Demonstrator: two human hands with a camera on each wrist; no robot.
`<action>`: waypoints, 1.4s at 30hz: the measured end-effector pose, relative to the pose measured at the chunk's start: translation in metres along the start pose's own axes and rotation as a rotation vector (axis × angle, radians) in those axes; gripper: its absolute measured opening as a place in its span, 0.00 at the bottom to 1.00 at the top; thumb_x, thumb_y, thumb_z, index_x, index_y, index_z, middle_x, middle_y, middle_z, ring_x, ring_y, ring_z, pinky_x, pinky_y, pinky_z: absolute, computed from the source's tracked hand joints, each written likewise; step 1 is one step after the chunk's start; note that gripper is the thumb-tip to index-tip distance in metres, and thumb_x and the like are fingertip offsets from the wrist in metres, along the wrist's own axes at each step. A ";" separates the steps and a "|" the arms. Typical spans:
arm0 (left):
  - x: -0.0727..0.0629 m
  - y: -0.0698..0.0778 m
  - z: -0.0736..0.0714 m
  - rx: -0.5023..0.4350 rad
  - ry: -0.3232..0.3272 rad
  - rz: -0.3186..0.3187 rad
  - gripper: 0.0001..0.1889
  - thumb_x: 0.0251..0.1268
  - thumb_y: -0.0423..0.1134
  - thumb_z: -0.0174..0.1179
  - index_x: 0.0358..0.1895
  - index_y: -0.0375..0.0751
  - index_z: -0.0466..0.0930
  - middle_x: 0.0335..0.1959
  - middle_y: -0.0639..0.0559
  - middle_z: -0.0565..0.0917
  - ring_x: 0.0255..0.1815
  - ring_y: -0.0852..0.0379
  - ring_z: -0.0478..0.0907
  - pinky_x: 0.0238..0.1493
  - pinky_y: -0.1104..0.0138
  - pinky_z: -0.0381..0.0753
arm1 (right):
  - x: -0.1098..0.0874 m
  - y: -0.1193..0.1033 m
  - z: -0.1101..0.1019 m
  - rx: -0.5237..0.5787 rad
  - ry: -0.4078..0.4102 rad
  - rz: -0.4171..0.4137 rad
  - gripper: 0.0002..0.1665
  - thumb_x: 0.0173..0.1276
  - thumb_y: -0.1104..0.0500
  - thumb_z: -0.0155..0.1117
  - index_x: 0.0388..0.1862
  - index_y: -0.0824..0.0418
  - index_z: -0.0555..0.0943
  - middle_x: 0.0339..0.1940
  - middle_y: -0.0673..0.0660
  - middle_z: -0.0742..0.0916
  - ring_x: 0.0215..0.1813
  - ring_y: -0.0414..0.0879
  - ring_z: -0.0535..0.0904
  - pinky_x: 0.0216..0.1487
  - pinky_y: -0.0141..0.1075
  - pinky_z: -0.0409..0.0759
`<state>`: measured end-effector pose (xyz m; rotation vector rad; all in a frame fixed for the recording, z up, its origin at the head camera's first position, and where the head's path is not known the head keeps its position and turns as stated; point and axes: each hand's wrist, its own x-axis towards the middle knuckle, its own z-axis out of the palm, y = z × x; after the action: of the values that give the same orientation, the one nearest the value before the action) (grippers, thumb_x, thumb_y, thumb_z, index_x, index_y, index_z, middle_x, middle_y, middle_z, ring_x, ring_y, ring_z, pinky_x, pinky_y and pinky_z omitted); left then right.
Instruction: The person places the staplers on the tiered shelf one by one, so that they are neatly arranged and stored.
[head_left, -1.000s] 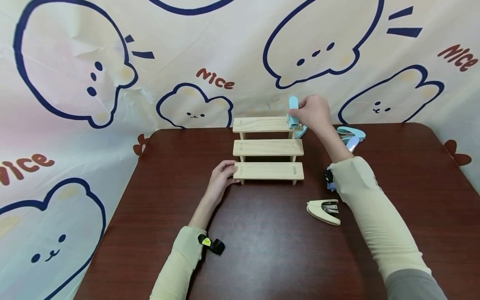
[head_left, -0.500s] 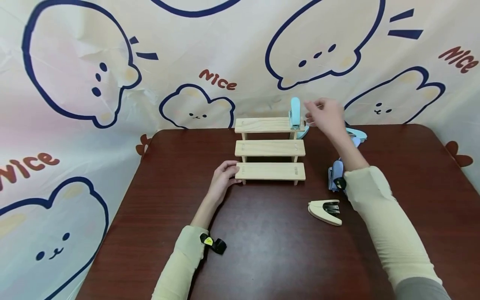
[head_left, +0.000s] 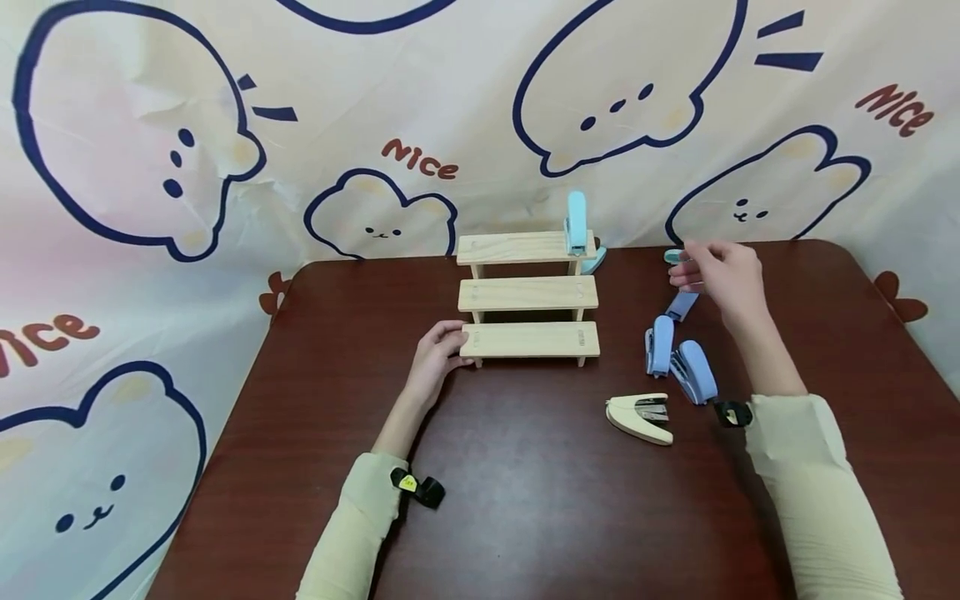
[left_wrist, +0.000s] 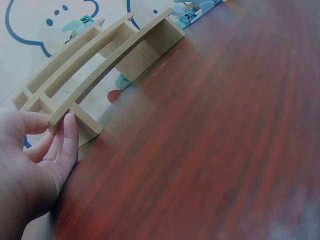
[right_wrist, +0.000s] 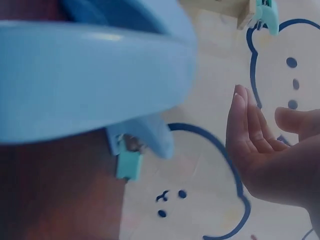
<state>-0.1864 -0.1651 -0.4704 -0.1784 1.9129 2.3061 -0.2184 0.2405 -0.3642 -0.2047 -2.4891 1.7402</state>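
Rack (head_left: pixel 528 293), three pale wooden steps, stands at the centre of the head view. The left hand (head_left: pixel 435 362) grips the left end of its lowest step, thumb and fingers pinching the board's edge, as the left wrist view confirms; the hold probably keeps the light frame from sliding.

One teal stapler (head_left: pixel 576 223) sits at the right end of the top step, its length running up the frame; whether it stands on end or lies front to back, I cannot tell. Perhaps it was put there to leave the rest of that step free. Another teal piece (head_left: pixel 595 260) shows behind that end, partly hidden.

Right of the rack, the right hand (head_left: pixel 723 279) hangs with fingers loosely extended and thumb apart, gripping nothing. Its fingertips partly cover a far teal piece (head_left: pixel 672 257), and a small blue stapler (head_left: pixel 682 306) shows just below them; contact is unclear.

Lower down, two more, a left blue stapler (head_left: pixel 659 346) and a right blue stapler (head_left: pixel 694 372), sit side by side, with a cream stapler (head_left: pixel 640 418) below, mouth facing right. This loose cluster seems placed within easy reach of the free hand.

Beneath everything is a dark table (head_left: pixel 525 508); a printed cloth (head_left: pixel 480 92) fills the upper frame.
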 end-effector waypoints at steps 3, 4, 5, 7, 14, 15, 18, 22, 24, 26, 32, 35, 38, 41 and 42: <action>0.000 -0.001 -0.002 0.001 0.000 -0.001 0.17 0.75 0.32 0.57 0.62 0.29 0.74 0.45 0.47 0.79 0.40 0.55 0.81 0.37 0.68 0.86 | -0.004 0.008 -0.004 0.012 -0.012 0.033 0.35 0.82 0.42 0.53 0.61 0.74 0.76 0.25 0.39 0.87 0.30 0.33 0.87 0.37 0.27 0.87; 0.000 0.000 -0.002 0.000 0.001 -0.001 0.17 0.75 0.32 0.57 0.62 0.29 0.74 0.45 0.47 0.79 0.40 0.55 0.81 0.37 0.68 0.86 | -0.004 0.011 -0.006 0.014 -0.016 0.044 0.35 0.82 0.42 0.53 0.62 0.75 0.76 0.25 0.39 0.87 0.30 0.33 0.87 0.37 0.27 0.87; 0.000 -0.001 -0.002 0.000 0.000 -0.001 0.17 0.75 0.32 0.57 0.62 0.29 0.74 0.45 0.47 0.79 0.40 0.55 0.81 0.37 0.68 0.85 | -0.005 0.014 -0.007 0.016 -0.020 0.053 0.35 0.82 0.42 0.52 0.62 0.75 0.75 0.25 0.39 0.87 0.30 0.34 0.87 0.37 0.28 0.87; 0.000 0.000 -0.003 0.000 -0.001 0.000 0.17 0.75 0.32 0.57 0.62 0.28 0.74 0.45 0.47 0.80 0.40 0.56 0.81 0.37 0.68 0.85 | -0.005 0.021 -0.009 0.019 -0.026 0.072 0.34 0.83 0.43 0.52 0.63 0.75 0.75 0.25 0.39 0.87 0.30 0.33 0.87 0.37 0.28 0.87; 0.000 0.001 -0.003 -0.007 -0.001 0.003 0.17 0.76 0.32 0.57 0.62 0.29 0.74 0.45 0.47 0.79 0.40 0.55 0.81 0.38 0.68 0.86 | -0.003 0.039 -0.014 0.049 -0.010 0.111 0.29 0.83 0.48 0.55 0.61 0.75 0.75 0.25 0.41 0.87 0.28 0.33 0.86 0.35 0.28 0.87; 0.000 0.001 -0.003 -0.009 -0.001 0.003 0.17 0.76 0.32 0.57 0.62 0.29 0.74 0.45 0.47 0.80 0.40 0.55 0.81 0.38 0.68 0.86 | -0.003 0.041 -0.014 0.053 -0.007 0.115 0.28 0.82 0.49 0.55 0.60 0.75 0.75 0.24 0.41 0.87 0.28 0.33 0.86 0.35 0.29 0.87; 0.000 0.001 -0.002 -0.010 0.002 0.002 0.16 0.76 0.32 0.57 0.62 0.28 0.74 0.44 0.47 0.80 0.40 0.55 0.81 0.37 0.68 0.85 | -0.002 0.047 -0.015 0.043 -0.005 0.128 0.24 0.82 0.51 0.56 0.59 0.73 0.75 0.24 0.41 0.86 0.28 0.34 0.86 0.35 0.29 0.88; 0.001 0.001 -0.002 -0.009 0.005 -0.003 0.17 0.76 0.31 0.56 0.62 0.28 0.74 0.43 0.47 0.80 0.39 0.56 0.81 0.37 0.69 0.85 | 0.000 0.054 -0.014 0.024 -0.007 0.160 0.24 0.82 0.50 0.56 0.61 0.71 0.73 0.24 0.42 0.86 0.28 0.34 0.86 0.36 0.31 0.88; 0.001 0.001 -0.002 -0.008 0.007 -0.003 0.16 0.76 0.31 0.56 0.62 0.28 0.74 0.43 0.47 0.80 0.38 0.56 0.81 0.37 0.69 0.85 | 0.003 0.057 -0.014 0.022 -0.006 0.175 0.26 0.82 0.50 0.57 0.62 0.71 0.72 0.25 0.42 0.86 0.28 0.34 0.86 0.35 0.31 0.88; 0.001 0.001 -0.002 -0.009 0.007 -0.003 0.16 0.75 0.31 0.56 0.61 0.28 0.74 0.43 0.47 0.80 0.38 0.56 0.81 0.36 0.69 0.85 | 0.005 0.059 -0.014 0.023 -0.005 0.185 0.27 0.81 0.50 0.58 0.63 0.71 0.71 0.25 0.42 0.85 0.27 0.34 0.86 0.35 0.31 0.88; 0.000 0.002 -0.002 -0.018 0.010 0.000 0.15 0.75 0.31 0.56 0.60 0.29 0.75 0.42 0.47 0.80 0.37 0.56 0.81 0.36 0.69 0.85 | 0.011 0.064 -0.014 0.008 -0.019 0.187 0.29 0.79 0.50 0.62 0.63 0.72 0.70 0.26 0.40 0.84 0.28 0.34 0.85 0.36 0.31 0.88; -0.001 0.002 -0.001 -0.019 0.005 0.002 0.15 0.75 0.30 0.57 0.60 0.29 0.74 0.42 0.48 0.80 0.38 0.56 0.81 0.36 0.69 0.85 | 0.012 0.067 -0.015 -0.022 -0.041 0.183 0.32 0.79 0.50 0.62 0.65 0.75 0.70 0.30 0.40 0.82 0.29 0.33 0.85 0.38 0.31 0.88; -0.001 0.001 -0.001 -0.021 -0.003 0.006 0.15 0.75 0.31 0.57 0.60 0.29 0.74 0.42 0.48 0.80 0.38 0.56 0.81 0.36 0.69 0.85 | 0.013 0.071 -0.017 -0.059 -0.084 0.178 0.33 0.79 0.49 0.61 0.66 0.77 0.70 0.31 0.41 0.82 0.31 0.32 0.84 0.39 0.31 0.88; -0.001 -0.001 0.000 -0.022 -0.007 0.010 0.15 0.75 0.30 0.57 0.60 0.29 0.75 0.42 0.48 0.80 0.38 0.56 0.80 0.35 0.69 0.85 | 0.014 0.074 -0.019 -0.087 -0.127 0.171 0.33 0.81 0.49 0.59 0.66 0.78 0.71 0.32 0.42 0.83 0.32 0.32 0.84 0.40 0.31 0.88; -0.001 -0.001 0.001 -0.023 -0.006 0.010 0.15 0.75 0.30 0.57 0.60 0.29 0.75 0.43 0.48 0.81 0.38 0.56 0.80 0.35 0.69 0.85 | 0.014 0.075 -0.020 -0.090 -0.137 0.170 0.33 0.81 0.49 0.59 0.66 0.78 0.71 0.32 0.42 0.83 0.32 0.32 0.84 0.40 0.31 0.88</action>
<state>-0.1856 -0.1645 -0.4710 -0.1647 1.8898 2.3331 -0.2253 0.2864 -0.4279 -0.3232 -2.7241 1.7601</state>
